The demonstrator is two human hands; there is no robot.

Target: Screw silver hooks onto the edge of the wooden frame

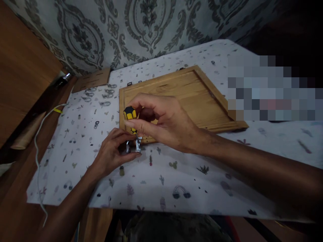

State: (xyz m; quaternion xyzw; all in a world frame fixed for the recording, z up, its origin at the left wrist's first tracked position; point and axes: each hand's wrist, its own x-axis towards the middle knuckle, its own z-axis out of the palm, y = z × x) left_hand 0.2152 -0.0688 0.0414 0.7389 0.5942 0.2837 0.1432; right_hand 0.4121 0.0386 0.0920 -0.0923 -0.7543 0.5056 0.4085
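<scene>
My right hand [164,124] is closed around the yellow and black handle of a short screwdriver [130,114], held upright with its shaft pointing down. Below it, a silver metal hinge [138,145] sits at the near left corner of a framed wooden cabinet door [174,90]. The screwdriver's tip reaches the hinge, though the exact contact is too small to make out. My left hand [113,148] grips the hinge between thumb and fingers, which partly cover it. The door lies flat, its near left part hidden behind my right hand.
Several silver metal pieces [106,95] lie beside a cardboard sheet [92,80] at the back left. A white cable [37,148] hangs over the left edge of the patterned tablecloth [141,188]. A patterned wall [148,27] stands behind; a blurred patch covers the right.
</scene>
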